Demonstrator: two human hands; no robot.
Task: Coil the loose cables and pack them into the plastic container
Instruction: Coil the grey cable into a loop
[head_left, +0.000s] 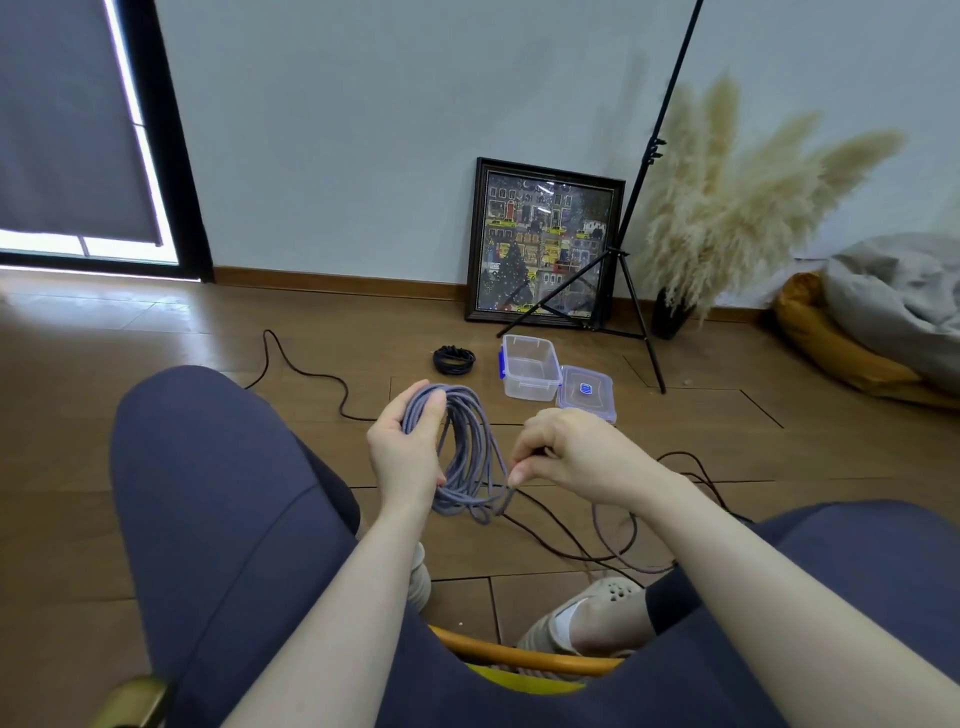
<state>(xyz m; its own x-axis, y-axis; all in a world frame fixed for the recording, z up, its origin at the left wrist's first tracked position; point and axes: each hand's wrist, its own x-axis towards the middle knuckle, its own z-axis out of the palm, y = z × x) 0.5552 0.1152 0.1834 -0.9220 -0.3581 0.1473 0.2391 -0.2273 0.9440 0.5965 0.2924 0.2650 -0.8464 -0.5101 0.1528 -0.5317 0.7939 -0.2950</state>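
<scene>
Left hand grips the grey cable coil, loops hanging upright between the knees. Right hand pinches the strand at the coil's lower right. Plastic container sits open on the floor ahead, slightly right (right hand looks nearer).

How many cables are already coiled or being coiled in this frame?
2: a black coil lies on the floor left of the open container; a grey coil is held in the left hand. Loose cable also trails on the floor.
</scene>
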